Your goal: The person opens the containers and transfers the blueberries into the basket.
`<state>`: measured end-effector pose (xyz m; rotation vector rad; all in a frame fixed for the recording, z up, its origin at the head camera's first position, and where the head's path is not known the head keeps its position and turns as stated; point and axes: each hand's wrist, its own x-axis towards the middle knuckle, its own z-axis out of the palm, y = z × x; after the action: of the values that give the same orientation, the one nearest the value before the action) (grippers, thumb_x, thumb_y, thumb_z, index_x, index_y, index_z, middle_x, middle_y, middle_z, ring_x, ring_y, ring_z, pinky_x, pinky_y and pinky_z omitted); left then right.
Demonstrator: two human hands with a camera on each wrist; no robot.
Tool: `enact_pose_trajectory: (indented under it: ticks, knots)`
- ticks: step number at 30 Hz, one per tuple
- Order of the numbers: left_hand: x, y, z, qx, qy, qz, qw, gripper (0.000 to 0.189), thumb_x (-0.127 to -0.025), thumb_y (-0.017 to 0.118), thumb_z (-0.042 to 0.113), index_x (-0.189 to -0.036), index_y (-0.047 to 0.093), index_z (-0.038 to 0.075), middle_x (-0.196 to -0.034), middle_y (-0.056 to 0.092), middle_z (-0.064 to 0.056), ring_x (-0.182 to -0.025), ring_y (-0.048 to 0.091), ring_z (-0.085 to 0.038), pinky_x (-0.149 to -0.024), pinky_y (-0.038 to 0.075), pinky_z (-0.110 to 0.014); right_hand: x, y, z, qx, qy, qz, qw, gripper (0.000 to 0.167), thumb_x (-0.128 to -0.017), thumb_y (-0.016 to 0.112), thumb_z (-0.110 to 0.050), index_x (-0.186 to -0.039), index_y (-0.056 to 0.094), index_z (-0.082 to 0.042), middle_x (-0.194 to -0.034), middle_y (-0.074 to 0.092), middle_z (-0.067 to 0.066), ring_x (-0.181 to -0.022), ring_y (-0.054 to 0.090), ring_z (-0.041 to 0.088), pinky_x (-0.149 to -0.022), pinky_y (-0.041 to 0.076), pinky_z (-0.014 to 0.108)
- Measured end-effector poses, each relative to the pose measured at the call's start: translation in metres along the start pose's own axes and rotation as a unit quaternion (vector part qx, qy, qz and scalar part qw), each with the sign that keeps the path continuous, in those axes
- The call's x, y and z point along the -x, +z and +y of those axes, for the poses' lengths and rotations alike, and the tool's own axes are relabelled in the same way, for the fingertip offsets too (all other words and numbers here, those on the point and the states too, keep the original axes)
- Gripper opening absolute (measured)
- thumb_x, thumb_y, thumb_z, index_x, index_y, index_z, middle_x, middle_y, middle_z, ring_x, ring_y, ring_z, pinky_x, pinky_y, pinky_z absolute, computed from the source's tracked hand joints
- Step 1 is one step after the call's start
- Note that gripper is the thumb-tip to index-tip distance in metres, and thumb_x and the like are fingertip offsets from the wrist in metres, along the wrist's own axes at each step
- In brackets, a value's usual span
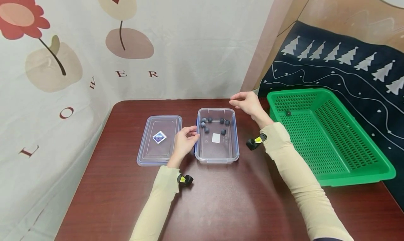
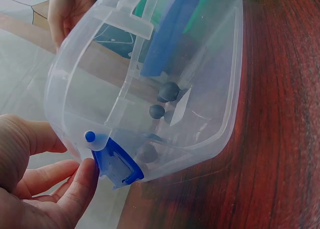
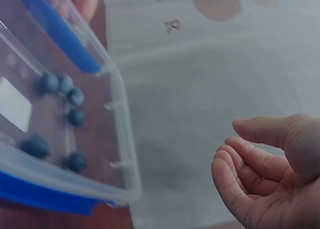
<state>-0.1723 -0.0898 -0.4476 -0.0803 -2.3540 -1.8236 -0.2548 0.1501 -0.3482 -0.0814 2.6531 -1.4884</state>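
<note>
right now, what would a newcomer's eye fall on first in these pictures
The big green basket at the table's right side stands out first, with a lone dark berry near its far left corner. Next comes the clear box between the hands, holding several dark berries, mostly toward its far end. The lid lies to its left.

- L, O, W, E, R in capitals on the flower-print cloth (image 1: 195, 41), left of the left hand (image 1: 184, 141)
- diamond sticker (image 1: 159, 137) on the clear lid (image 1: 156, 152) beside that hand: lettering too small to tell
</note>
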Motion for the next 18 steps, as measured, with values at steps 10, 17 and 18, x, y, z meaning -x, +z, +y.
enact_pose_trajectory:
  ticks: [10, 17, 18]
  knots:
    - [0.000, 0.000, -0.001, -0.005, 0.005, -0.001, 1.0000, 0.031, -0.078, 0.065, -0.009, -0.108, 0.062, -0.015, -0.099, 0.061, -0.027, -0.088, 0.063, -0.037, -0.079, 0.058, -0.029, 0.005, 0.046, 0.010, -0.031, -0.008, -0.018, 0.9993, 0.022, -0.084, 0.069, -0.011, -0.103, 0.069, 0.001, -0.094, 0.068, 0.017, -0.087, 0.065, 0.035, -0.078, 0.058, 0.037]
    - [-0.002, 0.000, -0.002, 0.002, 0.008, -0.002, 1.0000, 0.030, -0.078, 0.064, -0.011, -0.107, 0.060, -0.017, -0.100, 0.059, -0.029, -0.088, 0.063, -0.039, -0.079, 0.058, -0.031, 0.011, 0.073, 0.015, -0.016, -0.013, -0.006, 0.9998, 0.020, -0.084, 0.069, -0.011, -0.101, 0.070, 0.001, -0.090, 0.069, 0.014, -0.082, 0.065, 0.030, -0.058, 0.050, 0.020]
    - [-0.002, 0.000, -0.002, 0.006, 0.008, -0.002, 1.0000, 0.031, -0.078, 0.063, -0.011, -0.107, 0.060, -0.018, -0.100, 0.059, -0.030, -0.089, 0.062, -0.040, -0.079, 0.058, -0.032, 0.012, 0.076, 0.015, -0.013, -0.012, -0.006, 0.9998, 0.020, -0.084, 0.069, -0.011, -0.100, 0.070, 0.001, -0.090, 0.069, 0.014, -0.082, 0.064, 0.029, -0.059, 0.051, 0.019]
